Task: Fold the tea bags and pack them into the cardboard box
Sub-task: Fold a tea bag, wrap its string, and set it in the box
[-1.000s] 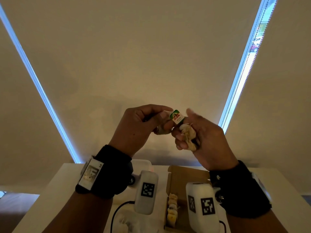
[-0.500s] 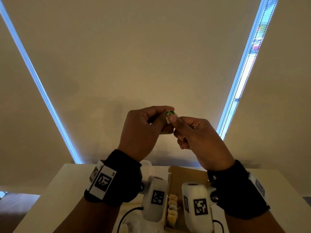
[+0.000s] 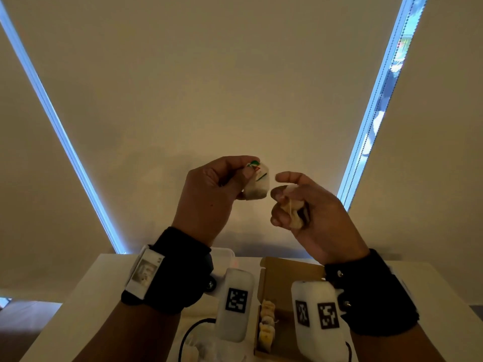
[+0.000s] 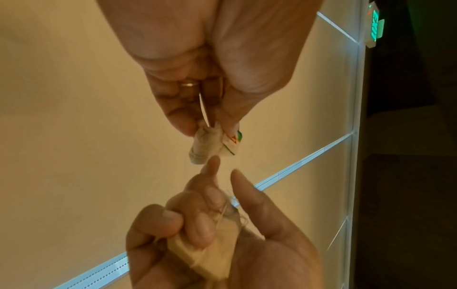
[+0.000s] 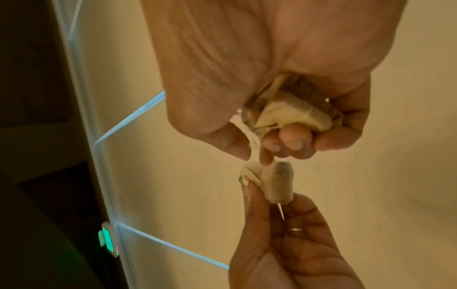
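Head view: my left hand [image 3: 209, 197] pinches a folded tea bag [image 3: 257, 185] by its tag, held up, I judge, to secure the fold. My right hand [image 3: 311, 212] curls round a second tea bag [image 3: 292, 212], thumb and forefinger apart, just beside the first. The cardboard box [image 3: 285, 275] lies open below on the table [image 3: 86, 296], bags along its left edge, partly hidden by wrist cameras

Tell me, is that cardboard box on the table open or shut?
Open: the cardboard box has its flap up, with tea bags showing inside.
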`<move>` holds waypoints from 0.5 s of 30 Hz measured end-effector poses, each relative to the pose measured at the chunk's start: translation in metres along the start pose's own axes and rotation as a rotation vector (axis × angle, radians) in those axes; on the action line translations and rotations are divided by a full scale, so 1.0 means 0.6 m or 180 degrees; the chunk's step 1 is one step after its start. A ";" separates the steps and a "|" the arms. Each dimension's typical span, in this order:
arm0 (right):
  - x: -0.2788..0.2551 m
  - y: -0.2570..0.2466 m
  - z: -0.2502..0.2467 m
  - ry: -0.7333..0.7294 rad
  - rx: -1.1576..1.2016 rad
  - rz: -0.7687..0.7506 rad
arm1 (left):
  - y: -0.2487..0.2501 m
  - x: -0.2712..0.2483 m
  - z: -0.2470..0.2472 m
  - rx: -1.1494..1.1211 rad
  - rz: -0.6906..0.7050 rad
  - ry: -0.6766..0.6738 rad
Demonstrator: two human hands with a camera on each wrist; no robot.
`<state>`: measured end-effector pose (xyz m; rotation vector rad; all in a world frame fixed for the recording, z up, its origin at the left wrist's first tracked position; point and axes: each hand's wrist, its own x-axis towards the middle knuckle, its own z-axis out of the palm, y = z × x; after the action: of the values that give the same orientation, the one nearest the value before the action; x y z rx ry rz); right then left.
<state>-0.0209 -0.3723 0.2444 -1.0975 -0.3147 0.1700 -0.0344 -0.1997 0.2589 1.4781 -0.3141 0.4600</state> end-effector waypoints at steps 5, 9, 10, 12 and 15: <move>0.007 -0.005 -0.004 0.0097 0.0700 0.0063 | 0.009 0.001 -0.003 -0.0223 -0.0053 0.0035; 0.010 0.000 -0.011 -0.0121 0.0750 0.0049 | 0.009 -0.001 -0.005 -0.0244 -0.0066 -0.0004; 0.010 0.002 -0.013 -0.0197 0.0774 0.0060 | 0.008 -0.002 -0.006 -0.0235 -0.0071 -0.0014; 0.012 0.005 -0.018 -0.0214 0.0805 0.0092 | 0.007 -0.002 -0.008 -0.0208 -0.0087 -0.0031; 0.017 0.008 -0.024 -0.0098 0.0714 0.0102 | 0.007 -0.003 -0.012 -0.0128 -0.0144 -0.0064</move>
<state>-0.0061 -0.3796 0.2360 -0.8788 -0.2979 0.2451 -0.0385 -0.1928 0.2611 1.4487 -0.3036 0.4005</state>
